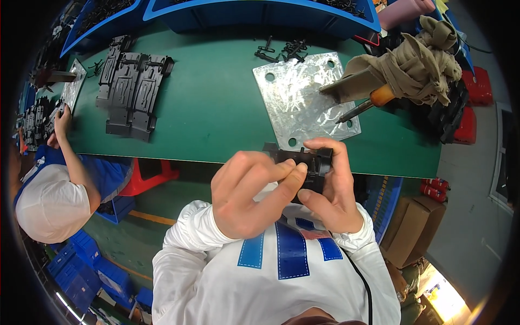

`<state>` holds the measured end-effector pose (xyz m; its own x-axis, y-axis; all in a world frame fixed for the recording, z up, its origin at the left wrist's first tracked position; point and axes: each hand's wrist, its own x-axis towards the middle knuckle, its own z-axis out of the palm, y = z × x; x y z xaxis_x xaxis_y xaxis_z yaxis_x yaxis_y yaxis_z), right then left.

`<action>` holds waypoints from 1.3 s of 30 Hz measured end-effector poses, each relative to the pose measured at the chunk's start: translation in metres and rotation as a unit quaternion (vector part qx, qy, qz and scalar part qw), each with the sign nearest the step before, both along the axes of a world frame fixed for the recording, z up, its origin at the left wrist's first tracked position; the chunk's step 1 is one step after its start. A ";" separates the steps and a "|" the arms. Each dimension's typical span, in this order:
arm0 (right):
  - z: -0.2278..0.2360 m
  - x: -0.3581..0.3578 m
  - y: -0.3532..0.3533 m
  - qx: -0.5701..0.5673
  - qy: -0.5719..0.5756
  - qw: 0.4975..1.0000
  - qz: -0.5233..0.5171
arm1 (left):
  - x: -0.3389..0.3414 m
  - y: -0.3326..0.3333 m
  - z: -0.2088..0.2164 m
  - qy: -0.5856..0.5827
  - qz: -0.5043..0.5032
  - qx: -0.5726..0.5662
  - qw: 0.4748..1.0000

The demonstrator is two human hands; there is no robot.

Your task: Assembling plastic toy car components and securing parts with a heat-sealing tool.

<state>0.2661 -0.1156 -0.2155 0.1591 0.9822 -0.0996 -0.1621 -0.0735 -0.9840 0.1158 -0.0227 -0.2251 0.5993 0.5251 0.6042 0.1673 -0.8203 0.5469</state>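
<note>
Close to my chest, at the table's near edge, I hold a black moulded plastic part. The fingers of my right hand wrap round its right end, with the thumb below. My left hand is closed, its thumb and forefinger pinched together against the middle of the part. Whether a small piece sits between those fingertips is hidden. Just beyond lies a shiny metal plate with holes at its corners. A soldering iron rests over its right side, by a blade-like metal piece wrapped in cloth.
Small black pieces lie behind the plate. Several long black plastic parts lie side by side on the green table. Blue bins line the back. At left, a co-worker in a white cap reaches to the table.
</note>
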 end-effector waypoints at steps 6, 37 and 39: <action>-0.009 0.003 -0.008 -0.006 0.008 0.998 -0.057 | 0.008 -0.006 0.001 0.000 -0.028 0.085 0.996; -0.008 0.001 -0.033 0.023 -0.043 0.986 -0.160 | 0.020 -0.015 -0.010 -0.141 -0.131 -0.347 0.918; -0.008 0.002 -0.033 0.012 -0.031 0.984 -0.176 | 0.021 -0.012 -0.008 -0.128 -0.131 -0.335 0.924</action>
<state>0.2682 -0.1487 -0.2237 0.4944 0.8675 -0.0559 -0.1124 0.0000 -0.9937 0.1365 -0.0350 -0.2333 0.6412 0.6901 0.3355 -0.1939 -0.2773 0.9410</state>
